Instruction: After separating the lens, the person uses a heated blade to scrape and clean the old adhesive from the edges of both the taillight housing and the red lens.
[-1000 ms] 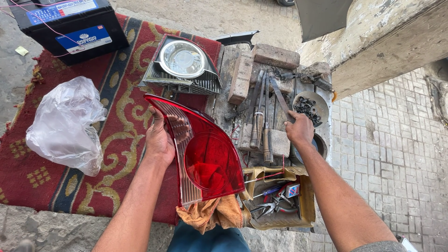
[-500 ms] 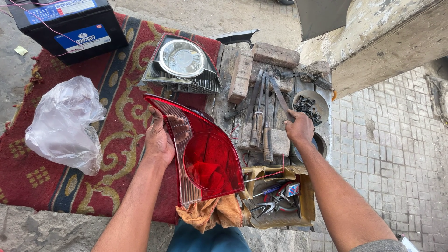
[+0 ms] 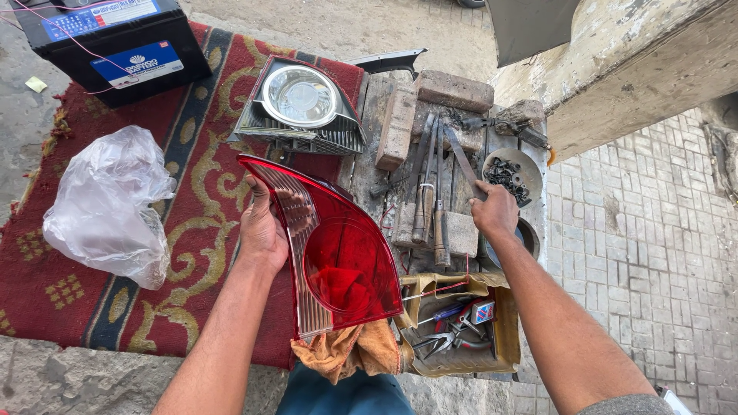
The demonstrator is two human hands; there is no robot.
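Red tail-light lens (image 3: 338, 261), gripped by left hand (image 3: 261, 230), hides its fingers; right hand (image 3: 494, 211) clasps a flat tool (image 3: 463, 160).

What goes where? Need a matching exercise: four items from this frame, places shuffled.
Things:
1. red tail light lens
2. clear plastic bag
3. black battery
4. bowl of small dark parts

Places:
A. far left corner, at the edge of the rug
B. held on edge by the left hand
C. just beyond the right hand
D. lying on the rug, left of the lens

Pairs: 1-B, 2-D, 3-A, 4-C
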